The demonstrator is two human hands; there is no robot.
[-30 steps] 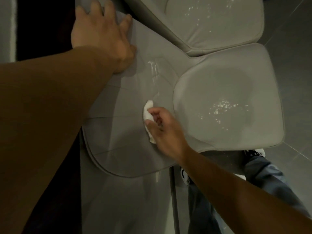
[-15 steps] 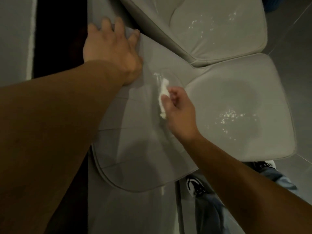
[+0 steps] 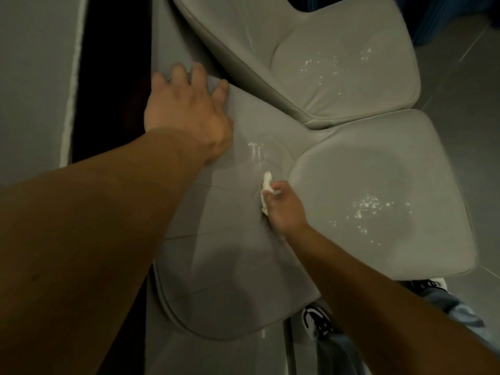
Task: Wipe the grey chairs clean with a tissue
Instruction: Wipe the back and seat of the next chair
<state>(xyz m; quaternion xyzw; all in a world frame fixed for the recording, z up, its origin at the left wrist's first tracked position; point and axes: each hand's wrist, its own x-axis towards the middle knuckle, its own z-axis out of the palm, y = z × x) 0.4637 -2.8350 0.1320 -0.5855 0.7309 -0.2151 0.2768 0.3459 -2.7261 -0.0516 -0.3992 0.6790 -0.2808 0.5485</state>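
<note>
The floor is grey tile with thin grout lines, showing mostly at 2 to 4 o'clock. On it stand two grey chairs: the near chair, its seat at 3 o'clock and its backrest reaching toward 7 o'clock, and the far chair at 1 o'clock, its seat edge touching the near one. A thin dark chair leg comes down at 6 o'clock. Two shoes stand on the tiles, one at 6 o'clock, one at 5 o'clock.
</note>
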